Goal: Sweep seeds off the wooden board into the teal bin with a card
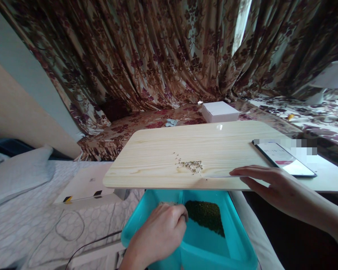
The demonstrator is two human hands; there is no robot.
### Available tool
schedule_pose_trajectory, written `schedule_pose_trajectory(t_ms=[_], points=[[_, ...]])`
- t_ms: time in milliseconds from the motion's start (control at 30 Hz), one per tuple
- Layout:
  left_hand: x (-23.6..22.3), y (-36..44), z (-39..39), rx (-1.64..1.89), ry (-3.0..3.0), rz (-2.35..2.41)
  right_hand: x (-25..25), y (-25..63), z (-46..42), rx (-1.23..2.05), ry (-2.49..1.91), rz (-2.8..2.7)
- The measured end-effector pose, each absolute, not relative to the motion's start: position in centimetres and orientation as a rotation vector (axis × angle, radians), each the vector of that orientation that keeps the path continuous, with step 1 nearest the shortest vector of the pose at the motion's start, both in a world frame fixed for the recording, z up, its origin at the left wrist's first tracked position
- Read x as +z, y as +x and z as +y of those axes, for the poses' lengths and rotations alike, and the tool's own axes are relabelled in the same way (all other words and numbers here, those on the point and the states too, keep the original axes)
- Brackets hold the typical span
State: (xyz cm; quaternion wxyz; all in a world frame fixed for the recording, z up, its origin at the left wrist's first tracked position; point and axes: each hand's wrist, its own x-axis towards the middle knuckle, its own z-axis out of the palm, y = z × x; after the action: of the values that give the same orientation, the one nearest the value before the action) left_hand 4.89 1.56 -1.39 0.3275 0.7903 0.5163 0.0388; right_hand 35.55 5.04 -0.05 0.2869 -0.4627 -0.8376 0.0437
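Note:
A pale wooden board [163, 150] lies across in front of me, with a small heap of tiny green-brown grains [193, 165] near its front edge. My right hand [266, 183] rests flat on the board's front edge, fingers stretched out toward the grains and touching a thin white strip. Below the board sits a turquoise plastic tub [236, 240] holding a dark green pile of grains [207, 215]. My left hand [159, 234] is curled over the tub's near left rim, fingers closed beside the pile; whether they hold grains is hidden.
A phone [284, 158] with a lit screen lies on the board's right part. A white box [218, 111] stands behind the board on patterned fabric. Flowered curtains hang at the back. A flat carton [84, 185] and quilted bedding lie to the left.

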Motion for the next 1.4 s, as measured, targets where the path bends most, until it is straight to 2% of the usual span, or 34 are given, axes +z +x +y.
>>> schedule_pose_trajectory(t_ms=[600,1000,1400], points=[[-1.4,5.1,1.7,0.101,2.064,1.312,0.7,35.4,1.7,0.238,-1.274,-2.181],[-1.1,4.4,1.7,0.104,2.058,1.373,0.0,32.1,6.3,-0.081,-1.32,-2.178],[-0.8,3.8,1.7,0.124,2.064,1.4,1.0,29.9,6.3,-0.079,-1.217,-2.284]])
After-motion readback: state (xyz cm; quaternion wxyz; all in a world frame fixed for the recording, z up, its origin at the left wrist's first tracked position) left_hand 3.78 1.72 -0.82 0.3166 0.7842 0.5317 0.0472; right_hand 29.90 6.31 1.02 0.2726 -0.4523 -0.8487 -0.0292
